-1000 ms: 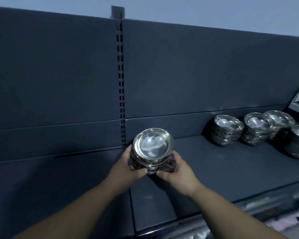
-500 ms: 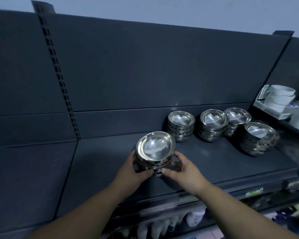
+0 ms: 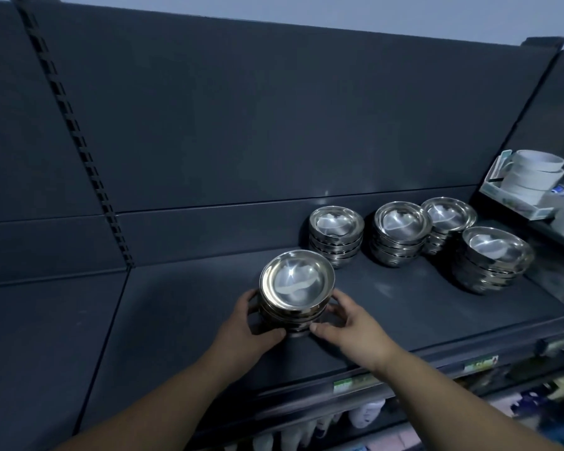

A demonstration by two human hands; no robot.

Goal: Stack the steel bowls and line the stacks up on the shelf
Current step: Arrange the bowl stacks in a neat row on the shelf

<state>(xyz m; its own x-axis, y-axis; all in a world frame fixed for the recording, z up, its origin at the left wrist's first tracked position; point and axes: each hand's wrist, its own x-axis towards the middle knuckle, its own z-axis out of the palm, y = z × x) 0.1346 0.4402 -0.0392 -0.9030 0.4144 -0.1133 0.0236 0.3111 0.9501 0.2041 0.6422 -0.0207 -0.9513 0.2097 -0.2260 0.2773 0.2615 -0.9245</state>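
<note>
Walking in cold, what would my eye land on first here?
First, the stack of shiny round steel bowls, gripped by the left hand and right hand near the front of the dark grey shelf. Behind it to the right stand four more steel bowl stacks. Stacked white round dishes sit at the far right.

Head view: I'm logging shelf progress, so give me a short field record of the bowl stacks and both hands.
held stack: steel bowls, gripped from both sides, low at the shelf; contact unclear
left hand: fingers curled round its left side
right hand: fingers curled round its right side
back row: three stacks along the back, to the right
front stack: alone, far right, nearer the edge
</note>
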